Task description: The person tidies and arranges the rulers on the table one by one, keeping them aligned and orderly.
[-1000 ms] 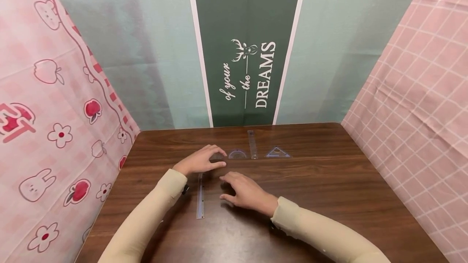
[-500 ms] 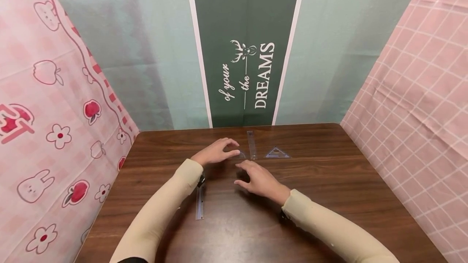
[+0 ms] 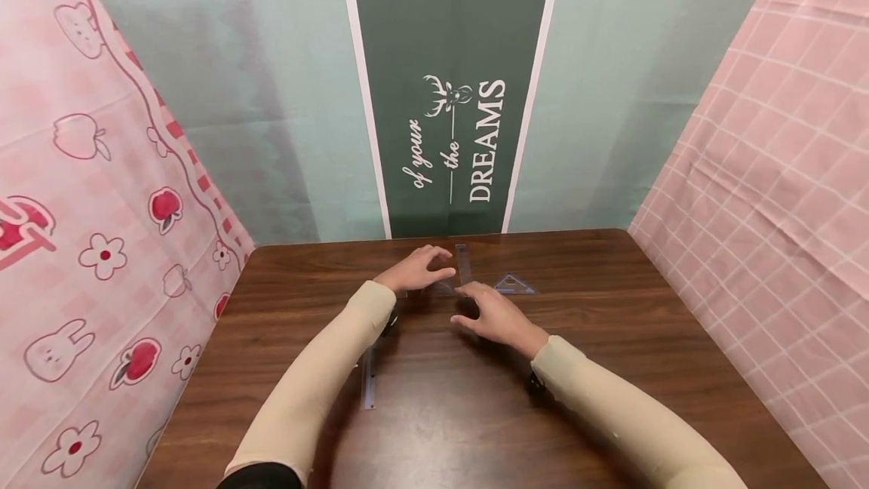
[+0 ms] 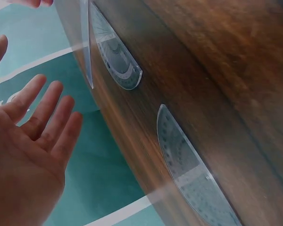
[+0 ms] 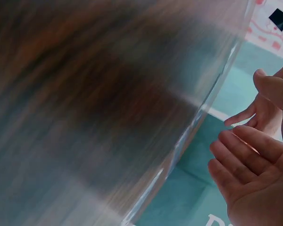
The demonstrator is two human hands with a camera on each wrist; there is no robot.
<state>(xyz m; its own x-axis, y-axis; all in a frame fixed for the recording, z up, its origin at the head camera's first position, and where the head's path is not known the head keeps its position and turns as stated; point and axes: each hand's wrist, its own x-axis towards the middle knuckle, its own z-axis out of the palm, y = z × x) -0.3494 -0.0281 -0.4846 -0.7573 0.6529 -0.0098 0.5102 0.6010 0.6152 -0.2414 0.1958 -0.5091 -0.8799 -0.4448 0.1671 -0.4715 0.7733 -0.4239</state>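
Note:
My left hand [image 3: 421, 269] hovers over the far part of the table with fingers spread, holding nothing. Lower and to its right is my right hand [image 3: 501, 315], also empty, its fingertips close to the near end of an upright-lying clear ruler [image 3: 463, 259]. A clear protractor [image 4: 115, 59] shows in the left wrist view, with a second protractor [image 4: 191, 172] farther along; the left hand and forearm largely cover both in the head view. Right of the ruler lies a clear set square [image 3: 514, 284]. Another ruler [image 3: 369, 385] is partly hidden under the left forearm.
The brown wooden table [image 3: 421, 429] ends at a straight back edge before a green curtain [image 3: 448, 21]. Pink patterned cloth [image 3: 109, 195] hangs on the left, pink checked cloth [image 3: 753, 172] on the right.
Both hands have moved right and farther back over the table. The left hand passes over the protractors, and the right comes up to the ruler and set square. The drawing tools stay in place.

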